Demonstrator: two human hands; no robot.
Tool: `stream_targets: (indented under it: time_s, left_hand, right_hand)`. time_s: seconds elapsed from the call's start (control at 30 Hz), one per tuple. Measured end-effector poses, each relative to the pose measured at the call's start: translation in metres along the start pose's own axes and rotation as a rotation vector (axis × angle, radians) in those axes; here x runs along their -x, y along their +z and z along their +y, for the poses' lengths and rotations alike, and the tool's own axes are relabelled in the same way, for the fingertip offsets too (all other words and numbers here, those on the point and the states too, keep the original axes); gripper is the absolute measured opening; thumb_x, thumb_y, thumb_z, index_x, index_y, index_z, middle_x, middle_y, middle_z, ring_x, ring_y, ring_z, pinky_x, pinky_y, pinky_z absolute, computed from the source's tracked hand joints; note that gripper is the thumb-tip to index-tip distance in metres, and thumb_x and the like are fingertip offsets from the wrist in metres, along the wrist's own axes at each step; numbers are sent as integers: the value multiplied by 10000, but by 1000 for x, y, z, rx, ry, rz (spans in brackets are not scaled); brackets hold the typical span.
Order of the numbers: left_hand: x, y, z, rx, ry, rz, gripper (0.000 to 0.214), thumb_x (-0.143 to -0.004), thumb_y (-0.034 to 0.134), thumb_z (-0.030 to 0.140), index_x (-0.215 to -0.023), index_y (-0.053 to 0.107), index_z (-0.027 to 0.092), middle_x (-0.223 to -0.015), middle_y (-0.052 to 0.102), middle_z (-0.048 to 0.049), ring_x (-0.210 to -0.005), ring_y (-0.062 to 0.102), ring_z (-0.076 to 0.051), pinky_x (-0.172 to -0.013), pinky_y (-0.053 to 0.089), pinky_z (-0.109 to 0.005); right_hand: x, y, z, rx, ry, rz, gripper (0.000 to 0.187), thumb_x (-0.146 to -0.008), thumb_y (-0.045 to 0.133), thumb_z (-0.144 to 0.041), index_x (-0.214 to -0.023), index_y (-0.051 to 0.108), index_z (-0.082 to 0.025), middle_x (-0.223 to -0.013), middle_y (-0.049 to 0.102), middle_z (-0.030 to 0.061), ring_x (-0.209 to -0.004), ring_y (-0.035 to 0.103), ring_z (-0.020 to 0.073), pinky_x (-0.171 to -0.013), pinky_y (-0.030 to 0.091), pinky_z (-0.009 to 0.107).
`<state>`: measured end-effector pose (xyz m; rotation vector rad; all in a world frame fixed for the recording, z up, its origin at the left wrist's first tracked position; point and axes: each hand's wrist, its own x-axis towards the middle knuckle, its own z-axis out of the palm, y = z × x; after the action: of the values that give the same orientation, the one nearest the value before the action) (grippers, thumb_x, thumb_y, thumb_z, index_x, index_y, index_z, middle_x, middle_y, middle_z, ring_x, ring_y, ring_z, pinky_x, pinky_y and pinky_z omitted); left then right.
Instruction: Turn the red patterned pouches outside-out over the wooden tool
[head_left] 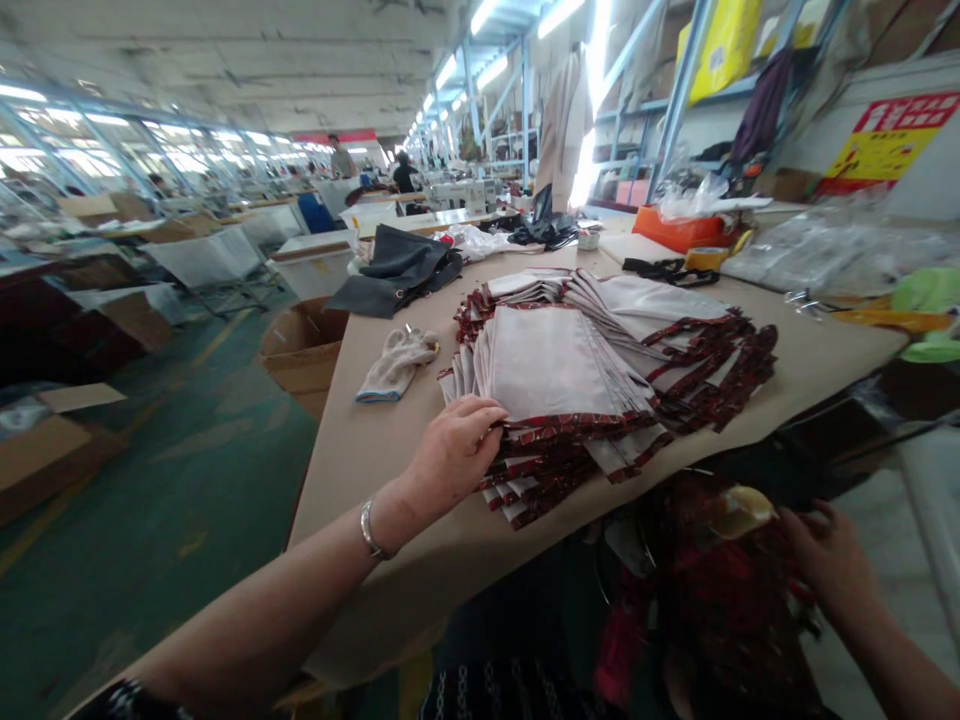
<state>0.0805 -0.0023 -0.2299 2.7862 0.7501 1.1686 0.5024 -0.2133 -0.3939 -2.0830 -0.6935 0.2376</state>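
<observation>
On the left front corner of a stack of pale fabric pieces (555,365) with dark red patterned edging, my left hand (457,445) is closed, its fingers curled round the edge. The pieces lie fanned in overlapping piles on the brown-covered table (390,480). Low at the right, below the table edge, my right hand (829,555) is beside a dark red patterned bag-like bundle (742,620). Its fingertips are close to a pale yellow rounded object (741,512). Blur and shadow hide whether those fingers grip it.
A knitted work glove (397,365) lies left of the stack. Dark grey fabric (405,270) is at the table's far left, above an open cardboard box (300,345). Clear plastic bags (847,245), a tape roll (706,259) and an orange item (682,228) sit at the back right.
</observation>
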Motion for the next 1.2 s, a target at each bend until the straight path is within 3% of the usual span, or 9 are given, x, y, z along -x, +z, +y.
stream_targets:
  time_s: [0.17,0.3,0.47,0.6,0.73,0.83,0.97,1.1,1.2]
  left_hand:
    - [-13,1,1,28,-85,12,200,-754,522,38,-797,670,165,-833,706,-56,-792,650,-179,-766,542,-317]
    - [-36,-3,12,34,-156,106,167,-716,530,50,-747,635,177,-776,663,-35,-762,625,-177,-731,517,-314]
    - [-57,-15,31,-67,-71,126,138,-725,513,68,-722,595,180,-744,627,-35,-751,600,-182,-714,496,-315]
    - [-57,-23,36,-192,-28,99,125,-756,498,84,-729,581,174,-739,615,-47,-730,589,-190,-691,484,-320]
    - [-51,-21,44,-251,-8,-22,133,-799,481,113,-762,599,160,-808,629,-86,-767,596,-216,-680,485,-341]
    - [-41,-10,68,36,-105,-63,126,-783,499,112,-760,606,175,-734,617,-50,-675,587,-182,-599,468,-305]
    - [-19,13,123,967,-529,-45,48,-826,539,208,-838,585,209,-641,574,21,-501,538,-111,-455,446,-232]
    - [0,39,164,1660,-1042,-195,166,-763,667,283,-839,544,201,-735,629,8,-617,623,-138,-515,535,-254]
    - [12,63,171,1755,-1249,-311,251,-682,749,287,-800,561,170,-684,621,13,-571,587,-107,-494,517,-214]
  right_hand:
    - [37,-17,-151,-18,-364,250,300,-855,505,-462,-1095,587,-301,-1028,671,83,-978,641,326,-898,472,490]
    - [77,4,-281,58,-1118,-60,244,-908,499,-318,-1112,598,-229,-1082,655,83,-1044,599,254,-946,472,427]
    - [84,63,-345,461,-1256,-162,227,-866,541,-226,-1066,619,-150,-1067,641,119,-1038,560,295,-878,484,417]
    - [61,61,-342,710,-1118,-68,248,-862,436,-102,-1005,636,-135,-996,654,148,-926,614,291,-740,483,375]
    - [62,13,-317,600,-955,47,334,-807,487,-120,-1120,597,-155,-952,699,115,-830,663,251,-679,481,325]
    - [90,-25,-278,376,-1089,133,348,-787,491,-131,-1123,571,-171,-985,705,88,-867,666,223,-735,494,305]
    - [136,-46,-208,384,-1076,82,269,-813,451,-108,-1025,604,-167,-854,701,67,-775,662,192,-707,485,279]
    - [169,-32,-151,249,-600,-359,211,-848,447,-118,-775,633,-187,-684,662,9,-601,605,144,-554,419,240]
    - [181,-22,-128,-172,-193,-466,198,-843,552,-244,-674,629,-178,-637,629,0,-598,572,136,-566,416,234]
